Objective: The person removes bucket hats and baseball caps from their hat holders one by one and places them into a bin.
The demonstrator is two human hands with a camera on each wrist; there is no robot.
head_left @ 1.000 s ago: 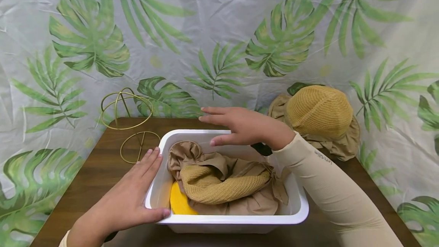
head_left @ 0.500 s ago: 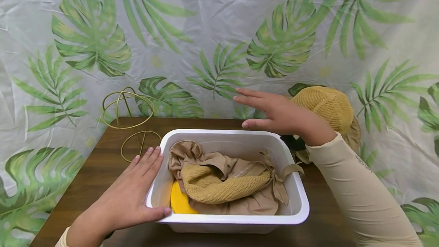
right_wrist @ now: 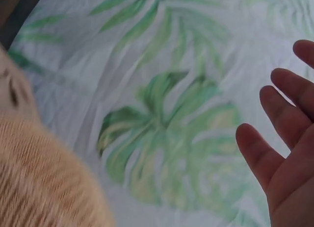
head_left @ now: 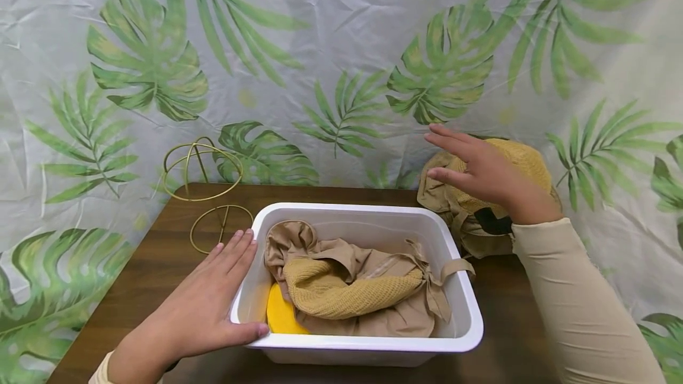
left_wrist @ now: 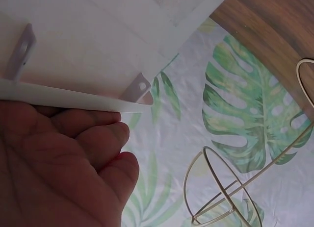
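Note:
My left hand [head_left: 205, 301] rests its straight fingers along the left rim of a white plastic tub [head_left: 360, 342], thumb at the front corner. In the left wrist view those fingers [left_wrist: 105, 138] lie against the rim from outside. Inside the tub lies a crumpled tan sun hat with a mustard knit crown [head_left: 352, 298], its tie [head_left: 459, 266] hanging over the right rim. My right hand [head_left: 485, 170] is raised with spread fingers and holds nothing. It overlaps a second mustard knit hat [head_left: 528, 159] with a tan brim at the back right; in the right wrist view its knit [right_wrist: 44, 183] is close.
A gold wire hat stand [head_left: 200, 197] stands at the back left of the brown wooden table [head_left: 133, 295]. Something bright yellow [head_left: 284, 311] lies under the hat in the tub. A leaf-print cloth [head_left: 352, 34] hangs behind the table.
My right hand has moved right, from above the tub to in front of the hat at the back right. The tie now shows over the tub's right rim. My left hand stays on the rim.

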